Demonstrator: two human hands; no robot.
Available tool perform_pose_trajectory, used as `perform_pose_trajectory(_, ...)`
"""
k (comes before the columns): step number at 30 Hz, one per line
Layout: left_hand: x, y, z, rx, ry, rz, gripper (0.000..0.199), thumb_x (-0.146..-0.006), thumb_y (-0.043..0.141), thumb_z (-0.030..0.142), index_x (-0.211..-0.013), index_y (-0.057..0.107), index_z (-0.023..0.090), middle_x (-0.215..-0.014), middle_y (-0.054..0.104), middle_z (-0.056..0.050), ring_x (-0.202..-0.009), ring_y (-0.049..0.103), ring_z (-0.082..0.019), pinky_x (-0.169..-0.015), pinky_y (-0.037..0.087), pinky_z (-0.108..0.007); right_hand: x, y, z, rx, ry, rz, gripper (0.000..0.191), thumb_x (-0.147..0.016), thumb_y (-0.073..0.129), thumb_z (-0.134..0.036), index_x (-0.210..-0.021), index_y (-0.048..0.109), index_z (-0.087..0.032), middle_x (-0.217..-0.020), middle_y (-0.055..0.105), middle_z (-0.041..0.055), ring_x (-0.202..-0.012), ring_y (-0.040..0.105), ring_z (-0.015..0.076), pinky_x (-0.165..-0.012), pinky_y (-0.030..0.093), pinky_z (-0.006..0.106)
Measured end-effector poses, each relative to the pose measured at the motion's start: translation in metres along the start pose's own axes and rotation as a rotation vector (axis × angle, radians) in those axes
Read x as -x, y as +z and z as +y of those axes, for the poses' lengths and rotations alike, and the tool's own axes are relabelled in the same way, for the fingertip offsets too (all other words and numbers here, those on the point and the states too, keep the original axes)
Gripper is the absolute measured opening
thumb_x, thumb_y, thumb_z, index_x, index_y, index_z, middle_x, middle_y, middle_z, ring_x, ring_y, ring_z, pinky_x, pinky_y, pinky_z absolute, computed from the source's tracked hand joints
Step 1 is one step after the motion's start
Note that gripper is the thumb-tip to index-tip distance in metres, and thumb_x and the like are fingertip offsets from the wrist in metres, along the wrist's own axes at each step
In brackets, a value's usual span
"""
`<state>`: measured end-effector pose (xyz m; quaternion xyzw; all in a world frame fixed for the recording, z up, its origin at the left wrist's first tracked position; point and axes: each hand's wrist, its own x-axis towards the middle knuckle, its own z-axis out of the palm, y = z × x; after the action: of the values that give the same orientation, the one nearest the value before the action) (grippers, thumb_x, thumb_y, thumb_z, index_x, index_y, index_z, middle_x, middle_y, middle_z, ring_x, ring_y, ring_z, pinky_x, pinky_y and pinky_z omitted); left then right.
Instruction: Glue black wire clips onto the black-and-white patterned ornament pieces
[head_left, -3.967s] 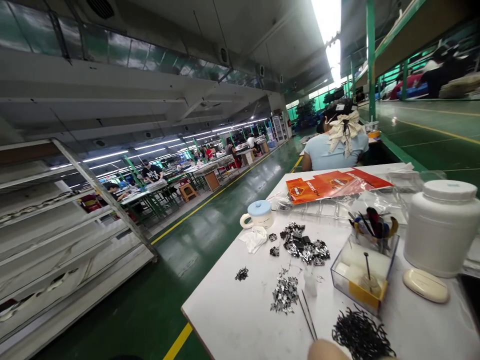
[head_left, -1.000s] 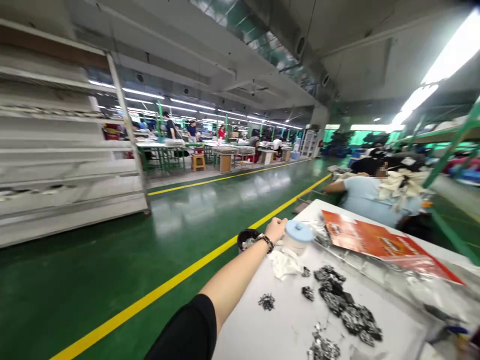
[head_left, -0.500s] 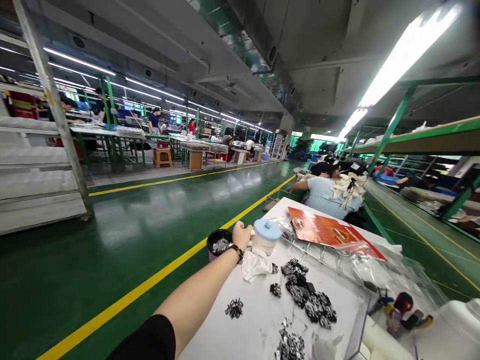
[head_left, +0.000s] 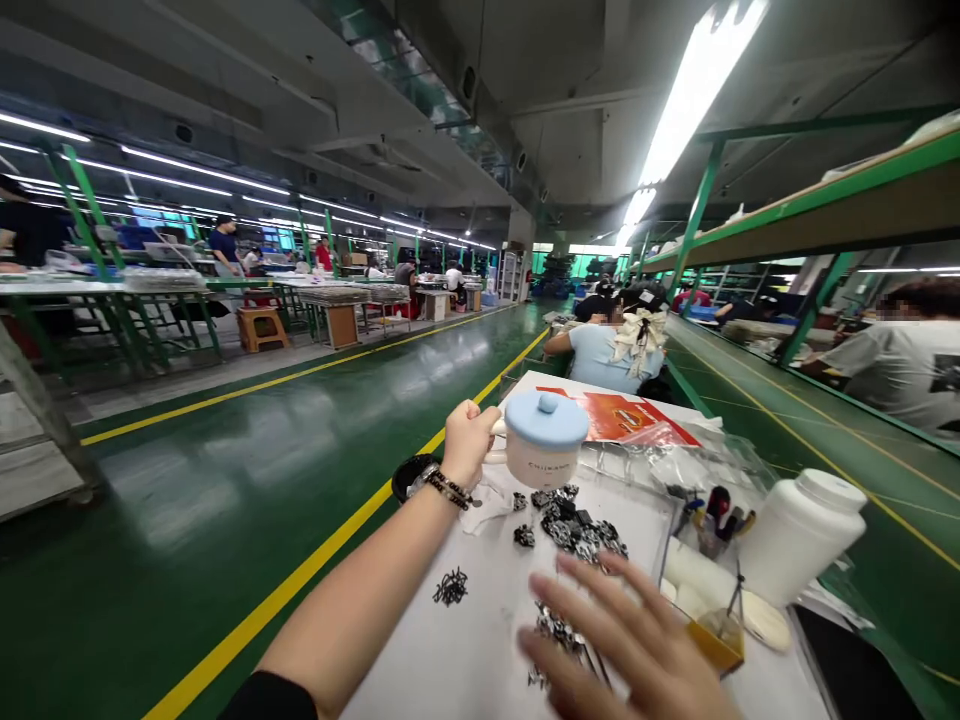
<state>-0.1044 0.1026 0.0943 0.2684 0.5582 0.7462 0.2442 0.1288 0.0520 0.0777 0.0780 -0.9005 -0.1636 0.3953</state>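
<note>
My left hand is closed around the handle of a white mug with a pale blue lid. The mug hangs upright above the far part of the white table. Nearer to me, my right hand is blurred, with its fingers spread and nothing in them. It hovers over piles of small black and silver parts, hiding some of them. A small heap of black pieces lies left of the piles. Crumpled white cloth or tissue rests below the mug.
Behind the mug lies an orange-red printed bag. At right stand a white plastic bottle, hand tools and a small yellow box. A dark bin is beside the table's left edge. A person in light blue sits ahead.
My left hand has lifted the mug off the table and brought it closer. My right hand has come into view from below. The camera has turned right.
</note>
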Motion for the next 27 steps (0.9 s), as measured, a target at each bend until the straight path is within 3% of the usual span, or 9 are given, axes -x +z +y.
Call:
perform_pose_trajectory(4, 0.046, 0.004, 0.023, 0.084, -0.075, -0.231, 0.041, -0.068, 0.065, 0.02, -0.066, 0.024, 0.022, -0.051, 0.023, 0.011, -0.038, 0.021, -0.003, -0.037, 0.016, -0.017, -0.003, -0.037, 0.023, 0.114, 0.336, 0.115, 0.041, -0.081, 0.057, -0.016, -0.123, 0.053, -0.018, -0.135, 0.047, 0.0132, -0.13, 0.037, 0.0328, -0.107, 0.028, 0.052)
perform_pose_trajectory(8, 0.086, 0.005, 0.034, 0.095, -0.193, -0.437, 0.042, -0.067, 0.065, 0.021, -0.069, 0.023, 0.023, -0.054, 0.03, 0.01, -0.043, 0.027, -0.004, -0.037, 0.018, -0.015, -0.004, -0.058, 0.028, -0.009, 0.438, 0.058, 0.062, -0.078, 0.064, -0.034, -0.132, 0.042, -0.014, -0.139, 0.042, 0.0166, -0.133, 0.031, 0.0389, -0.105, 0.032, 0.059)
perform_pose_trajectory(11, 0.107, 0.005, 0.038, 0.072, -0.3, -0.541, 0.043, -0.07, 0.064, 0.022, -0.071, 0.02, 0.023, -0.053, 0.026, 0.011, -0.043, 0.022, -0.004, -0.037, 0.017, -0.014, -0.005, -0.069, 0.026, -0.147, 0.474, -0.061, 0.063, -0.077, 0.066, -0.044, -0.132, 0.045, -0.02, -0.134, 0.05, 0.0123, -0.129, 0.041, 0.0349, -0.102, 0.043, 0.049)
perform_pose_trajectory(14, 0.117, 0.006, 0.039, 0.075, -0.374, -0.585, 0.047, -0.071, 0.065, 0.024, -0.072, 0.017, 0.024, -0.052, 0.023, 0.012, -0.042, 0.019, -0.003, -0.036, 0.016, -0.013, -0.005, -0.079, 0.022, -0.292, 0.539, -0.073, 0.055, -0.074, 0.071, -0.038, -0.125, 0.052, -0.027, -0.126, 0.058, 0.0069, -0.115, 0.057, 0.0279, -0.096, 0.05, 0.035)
perform_pose_trajectory(16, 0.119, 0.007, 0.038, 0.072, -0.394, -0.591, 0.049, -0.071, 0.065, 0.025, -0.073, 0.016, 0.024, -0.052, 0.023, 0.012, -0.042, 0.019, -0.004, -0.035, 0.016, -0.013, -0.002, -0.081, 0.02, -0.379, 0.612, 0.009, 0.053, -0.073, 0.073, -0.038, -0.122, 0.055, -0.03, -0.121, 0.061, 0.0053, -0.109, 0.061, 0.0262, -0.093, 0.052, 0.031)
perform_pose_trajectory(20, 0.116, 0.007, 0.034, 0.075, -0.379, -0.56, 0.049, -0.07, 0.065, 0.021, -0.072, 0.016, 0.023, -0.054, 0.022, 0.011, -0.043, 0.02, -0.003, -0.036, 0.017, -0.013, 0.009, -0.069, 0.024, -0.608, 0.859, 0.22, 0.055, -0.07, 0.069, -0.057, -0.118, 0.058, -0.032, -0.117, 0.063, 0.0051, -0.105, 0.063, 0.0288, -0.084, 0.056, 0.032)
perform_pose_trajectory(24, 0.113, 0.006, 0.031, 0.115, -0.383, -0.58, 0.048, -0.071, 0.065, 0.021, -0.072, 0.016, 0.023, -0.054, 0.025, 0.01, -0.043, 0.022, -0.003, -0.035, 0.015, -0.013, 0.012, -0.055, 0.031, -1.05, 1.091, 0.587, 0.043, -0.083, 0.05, -0.059, -0.117, 0.058, -0.033, -0.114, 0.066, 0.0049, -0.091, 0.069, 0.0276, -0.068, 0.061, 0.036)
perform_pose_trajectory(27, 0.114, 0.006, 0.03, 0.136, -0.407, -0.593, 0.05, -0.072, 0.065, 0.022, -0.072, 0.016, 0.024, -0.053, 0.024, 0.011, -0.042, 0.021, -0.003, -0.035, 0.016, -0.012, 0.008, -0.056, 0.038, -1.172, 1.278, 0.814, 0.051, -0.09, 0.03, -0.059, -0.123, 0.056, -0.03, -0.118, 0.064, 0.0077, -0.097, 0.067, 0.0302, -0.07, 0.061, 0.047)
